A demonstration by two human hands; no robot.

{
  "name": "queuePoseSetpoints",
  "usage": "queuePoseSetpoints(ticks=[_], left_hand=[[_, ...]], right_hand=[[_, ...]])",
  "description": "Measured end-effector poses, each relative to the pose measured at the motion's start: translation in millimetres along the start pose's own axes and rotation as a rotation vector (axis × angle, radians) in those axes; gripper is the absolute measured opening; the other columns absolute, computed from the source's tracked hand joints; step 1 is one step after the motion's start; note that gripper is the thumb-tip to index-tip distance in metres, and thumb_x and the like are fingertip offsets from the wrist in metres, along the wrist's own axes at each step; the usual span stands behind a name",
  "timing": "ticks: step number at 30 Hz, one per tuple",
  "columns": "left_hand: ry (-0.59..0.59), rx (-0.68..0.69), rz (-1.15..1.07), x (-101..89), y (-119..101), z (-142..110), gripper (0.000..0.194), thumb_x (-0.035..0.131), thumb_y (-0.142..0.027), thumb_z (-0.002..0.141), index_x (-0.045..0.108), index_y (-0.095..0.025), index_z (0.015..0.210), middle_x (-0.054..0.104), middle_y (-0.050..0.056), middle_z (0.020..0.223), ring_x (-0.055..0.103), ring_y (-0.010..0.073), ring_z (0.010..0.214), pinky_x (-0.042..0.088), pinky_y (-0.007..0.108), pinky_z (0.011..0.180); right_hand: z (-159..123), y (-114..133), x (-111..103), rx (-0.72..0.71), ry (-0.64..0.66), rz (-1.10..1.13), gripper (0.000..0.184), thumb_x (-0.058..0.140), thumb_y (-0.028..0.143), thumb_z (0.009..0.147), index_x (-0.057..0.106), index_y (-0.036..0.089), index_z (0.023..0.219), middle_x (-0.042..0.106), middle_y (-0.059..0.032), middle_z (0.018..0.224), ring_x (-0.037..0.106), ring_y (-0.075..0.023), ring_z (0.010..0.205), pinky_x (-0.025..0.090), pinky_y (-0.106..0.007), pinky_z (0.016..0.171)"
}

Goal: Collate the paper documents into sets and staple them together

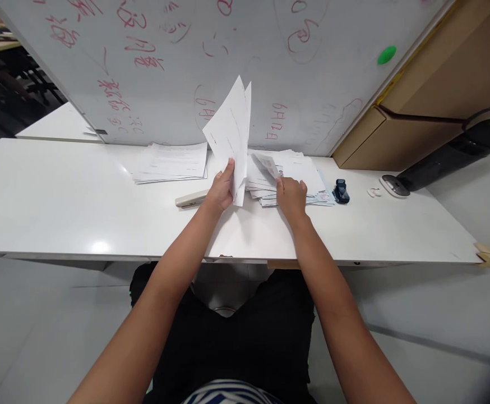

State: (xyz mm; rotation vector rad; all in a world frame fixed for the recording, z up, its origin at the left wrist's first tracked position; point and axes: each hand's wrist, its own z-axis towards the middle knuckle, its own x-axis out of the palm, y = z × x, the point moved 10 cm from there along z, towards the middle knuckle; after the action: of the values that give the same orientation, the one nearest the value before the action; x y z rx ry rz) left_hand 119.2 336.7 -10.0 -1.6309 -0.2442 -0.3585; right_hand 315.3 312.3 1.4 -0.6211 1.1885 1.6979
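Observation:
My left hand [221,188] is closed on several white paper sheets [230,126], held upright and slightly fanned above the desk. Between the thumb and fingers of my right hand [292,196] is a small printed slip of paper [265,163], tilted over a loose pile of papers [304,171]. Partly hidden behind my left hand lies a long beige object [191,199], which looks like a stapler. Farther left, a neater stack of printed sheets [173,161] rests against the foot of the whiteboard.
A whiteboard [253,67] with red writing and a green magnet [387,54] stands behind the white desk [81,207]. On the right are a dark blue object [341,191], a small white item [373,192], a computer mouse [394,186], a black cylinder [442,154] and cardboard boxes [366,137].

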Motion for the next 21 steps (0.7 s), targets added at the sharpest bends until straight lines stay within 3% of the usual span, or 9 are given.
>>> queuePoseSetpoints(ticks=[3, 8, 14, 16, 21], left_hand=[[0.01, -0.005, -0.089, 0.4, 0.7, 1.3, 0.054, 0.061, -0.071, 0.074, 0.063, -0.021, 0.093, 0.058, -0.003, 0.057, 0.06, 0.0118, 0.056, 0.048, 0.025, 0.056], [0.003, -0.02, -0.103, 1.0, 2.1, 1.9, 0.054, 0.06, -0.071, 0.074, 0.063, -0.02, 0.091, 0.058, -0.002, 0.057, 0.06, 0.0114, 0.055, 0.047, 0.024, 0.056], [-0.018, -0.016, -0.041, -2.5, 2.7, 1.7, 0.054, 0.06, -0.071, 0.074, 0.062, -0.02, 0.093, 0.063, 0.001, 0.062, 0.065, 0.0146, 0.065, 0.05, 0.026, 0.062], [-0.039, 0.007, -0.023, -4.7, 1.8, 0.8, 0.053, 0.063, -0.067, 0.074, 0.062, -0.02, 0.096, 0.067, 0.003, 0.069, 0.066, 0.0166, 0.073, 0.052, 0.028, 0.067], [-0.045, 0.082, 0.082, 0.6, -2.2, -6.7, 0.043, 0.073, -0.056, 0.072, 0.065, -0.02, 0.095, 0.073, 0.007, 0.088, 0.067, 0.0211, 0.089, 0.052, 0.034, 0.078]], right_hand=[[1.7, 3.7, -7.4, -0.035, -0.056, -0.031, 0.032, 0.033, 0.021, 0.095, 0.064, 0.015, 0.1, 0.069, -0.0137, 0.1, 0.06, -0.024, 0.096, 0.034, -0.042, 0.098], [2.1, 3.1, -11.8, -0.035, -0.088, -0.052, 0.018, 0.049, 0.027, 0.089, 0.061, 0.019, 0.079, 0.068, -0.0082, 0.084, 0.059, -0.0229, 0.084, 0.037, -0.038, 0.087], [1.5, 0.9, -8.3, -0.011, -0.086, 0.123, 0.035, 0.049, 0.041, 0.091, 0.051, 0.022, 0.062, 0.059, -0.0032, 0.071, 0.054, -0.0196, 0.073, 0.039, -0.032, 0.07], [-0.7, -0.1, -16.8, 0.016, -0.165, 0.221, 0.039, 0.043, 0.044, 0.093, 0.051, 0.022, 0.062, 0.057, -0.0022, 0.068, 0.053, -0.0185, 0.069, 0.04, -0.032, 0.069], [-16.7, -14.9, -62.8, 0.117, -0.578, 0.481, 0.04, 0.036, 0.052, 0.095, 0.06, 0.021, 0.086, 0.056, -0.0005, 0.072, 0.057, -0.0179, 0.075, 0.045, -0.032, 0.074]])
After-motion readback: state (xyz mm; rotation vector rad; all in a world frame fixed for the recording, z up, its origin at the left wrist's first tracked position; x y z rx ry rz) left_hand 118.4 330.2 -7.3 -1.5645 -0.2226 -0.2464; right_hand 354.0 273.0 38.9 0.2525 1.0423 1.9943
